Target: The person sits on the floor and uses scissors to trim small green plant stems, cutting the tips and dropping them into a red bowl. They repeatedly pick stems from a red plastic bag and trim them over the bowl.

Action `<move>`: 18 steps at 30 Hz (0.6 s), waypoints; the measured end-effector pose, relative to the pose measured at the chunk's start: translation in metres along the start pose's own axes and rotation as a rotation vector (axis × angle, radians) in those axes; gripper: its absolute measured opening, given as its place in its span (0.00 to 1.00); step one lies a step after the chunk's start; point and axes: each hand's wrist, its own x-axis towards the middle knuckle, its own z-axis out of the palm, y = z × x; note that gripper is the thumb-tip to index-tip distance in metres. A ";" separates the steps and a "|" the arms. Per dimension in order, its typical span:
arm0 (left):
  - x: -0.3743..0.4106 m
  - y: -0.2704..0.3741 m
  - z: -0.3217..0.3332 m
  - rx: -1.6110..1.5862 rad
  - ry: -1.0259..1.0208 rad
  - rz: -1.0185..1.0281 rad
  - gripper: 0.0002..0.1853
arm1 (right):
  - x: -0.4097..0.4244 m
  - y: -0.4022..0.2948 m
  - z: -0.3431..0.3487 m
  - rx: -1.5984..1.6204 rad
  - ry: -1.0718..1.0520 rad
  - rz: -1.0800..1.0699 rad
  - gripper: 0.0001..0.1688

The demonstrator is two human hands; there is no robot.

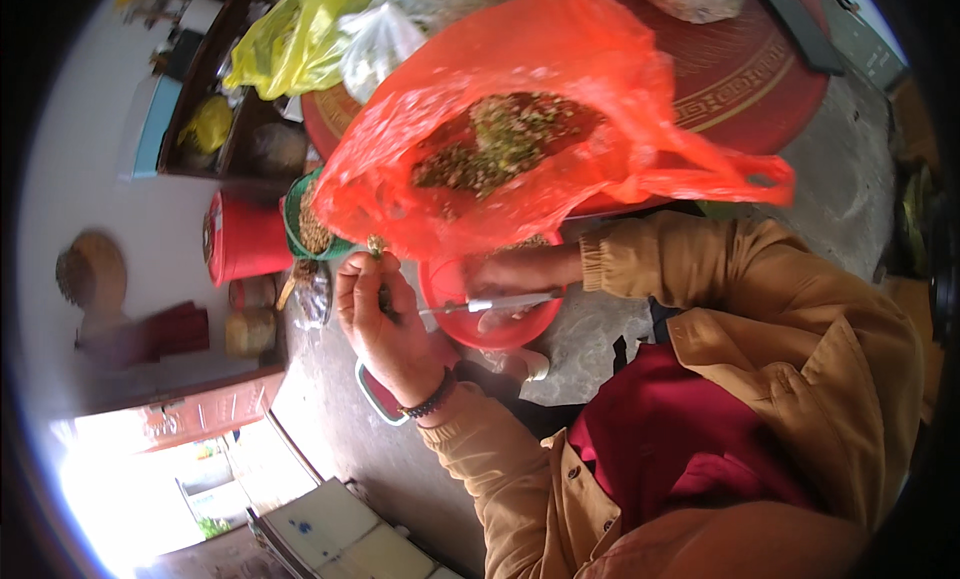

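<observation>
My left hand (375, 309), with a dark beaded bracelet at its wrist, pinches a small pale tuft with green on it (376, 245) between thumb and finger. More dark green matter shows in its palm. To the right, my right hand (510, 279) is blurred and closed about a slim metal tool (487, 304), whose thin end points at the left hand; its kind is unclear. Below the right hand is a red plastic basin (499, 340) with brownish bits in it. Just beyond both hands, an open red plastic bag (570, 46) holds a heap of small green and brown plant pieces (502, 140).
The bag lies over a round red table (757, 114) with other filled bags, one yellow (292, 46) and one white (382, 43). A green basket (292, 226) of tan pieces and a red bucket (251, 238) stand at left. Shelves (180, 129) line the wall.
</observation>
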 end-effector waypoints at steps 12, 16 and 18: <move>-0.014 -0.003 -0.082 -0.347 0.211 0.053 0.03 | 0.002 -0.009 0.009 -0.320 -0.159 -0.104 0.28; -0.018 -0.010 -0.079 -0.167 0.332 0.088 0.03 | -0.004 -0.024 0.012 -0.321 -0.159 -0.153 0.32; -0.018 -0.018 -0.076 -0.105 0.360 0.072 0.03 | -0.001 -0.014 0.011 -0.451 -0.101 -0.289 0.33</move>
